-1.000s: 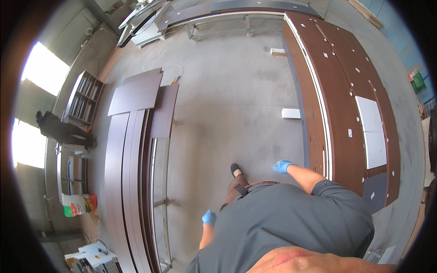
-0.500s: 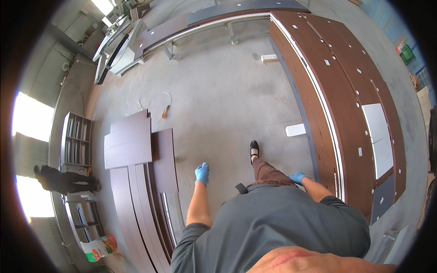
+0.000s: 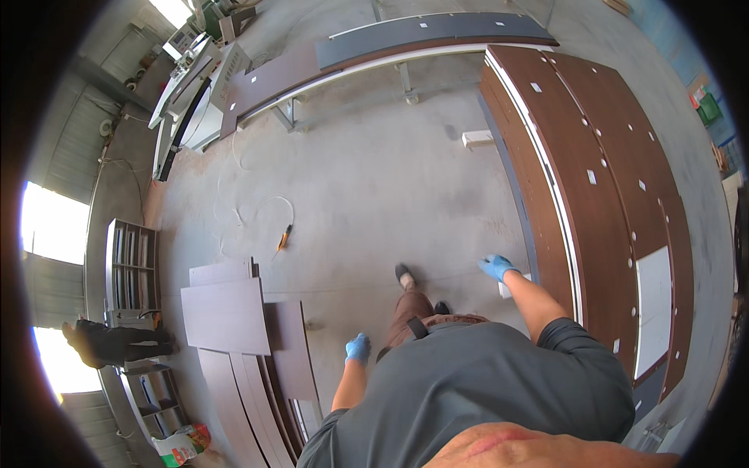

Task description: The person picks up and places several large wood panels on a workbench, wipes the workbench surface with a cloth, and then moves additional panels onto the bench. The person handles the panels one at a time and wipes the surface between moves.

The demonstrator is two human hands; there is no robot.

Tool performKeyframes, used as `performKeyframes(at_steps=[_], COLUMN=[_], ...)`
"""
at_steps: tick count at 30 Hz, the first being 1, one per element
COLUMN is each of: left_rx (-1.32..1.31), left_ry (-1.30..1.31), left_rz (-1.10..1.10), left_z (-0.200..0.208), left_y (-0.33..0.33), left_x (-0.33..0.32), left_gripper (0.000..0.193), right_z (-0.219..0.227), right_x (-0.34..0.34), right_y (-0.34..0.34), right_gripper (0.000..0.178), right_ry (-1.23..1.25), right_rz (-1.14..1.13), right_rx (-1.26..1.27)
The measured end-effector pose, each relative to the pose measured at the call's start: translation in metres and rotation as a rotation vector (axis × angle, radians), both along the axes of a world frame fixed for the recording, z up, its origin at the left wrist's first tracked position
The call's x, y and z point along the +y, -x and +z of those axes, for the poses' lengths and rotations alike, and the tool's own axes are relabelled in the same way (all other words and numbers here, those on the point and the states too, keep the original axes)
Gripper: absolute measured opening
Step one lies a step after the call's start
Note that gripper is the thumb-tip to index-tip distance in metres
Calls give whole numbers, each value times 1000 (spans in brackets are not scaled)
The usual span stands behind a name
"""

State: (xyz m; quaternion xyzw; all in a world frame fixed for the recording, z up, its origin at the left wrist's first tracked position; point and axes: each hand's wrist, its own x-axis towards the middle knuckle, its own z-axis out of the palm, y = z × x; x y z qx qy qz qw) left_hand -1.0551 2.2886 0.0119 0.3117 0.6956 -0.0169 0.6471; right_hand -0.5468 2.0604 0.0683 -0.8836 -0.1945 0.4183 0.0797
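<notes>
In a blue glove, my left hand (image 3: 358,349) hangs at my left side with its fingers slightly bent, holding nothing I can see. Nearest to it are the dark brown boards (image 3: 290,347) of the low stack. My right hand (image 3: 495,267), gloved in blue too, swings out ahead of me. Its fingers are loosely apart and it holds nothing. It is above the floor, beside the long stack of dark brown panels (image 3: 597,203), apart from it. A white block (image 3: 505,289) pokes out from under that stack, partly behind my right forearm.
Ahead, a frame bearing dark panels (image 3: 437,30) runs across to a machine (image 3: 222,86). An orange-handled air tool (image 3: 284,237) with a thin hose lies on the floor. Another white block (image 3: 477,138) juts from the right stack. At left, a person in dark clothes (image 3: 117,343) is by shelves (image 3: 131,265).
I have stepped, with the other foot now in front. My right hand has swung forward from beside my hip; my left has dropped back. The surroundings have shifted in view.
</notes>
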Motion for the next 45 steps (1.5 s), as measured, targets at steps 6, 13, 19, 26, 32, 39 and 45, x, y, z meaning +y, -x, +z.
performKeyframes(at_steps=[6, 13, 19, 26, 32, 39, 45], left_rx=[105, 82, -158, -81, 5, 79, 43], left_ry=[79, -7, -313, -245, -20, 56, 24], left_rz=[-118, -447, -353, -288, -167, -61, -558], left_z=[-21, -62, -28, -25, -29, -56, -132], left_y=[-91, -289, -532, -701, -758, -823, -909], left_x=[120, 321, 476, 535, 556, 615, 728], left_gripper=[24, 36, 20, 28, 19, 14, 15], right_z=[-8, 4, -48, -86, -50, -33, -21], right_x=[129, 196, 213, 283, 426, 637, 771], right_y=[-73, -190, -282, -454, -661, -821, -903], right_gripper=[58, 57, 63, 67, 62, 59, 59], right_ry=[-31, 61, -66, 191, 115, -82, -9], right_rz=[94, -72, -348, -213, -61, 42, 179], right_rx=[128, 103, 140, 274, 108, 6, -43])
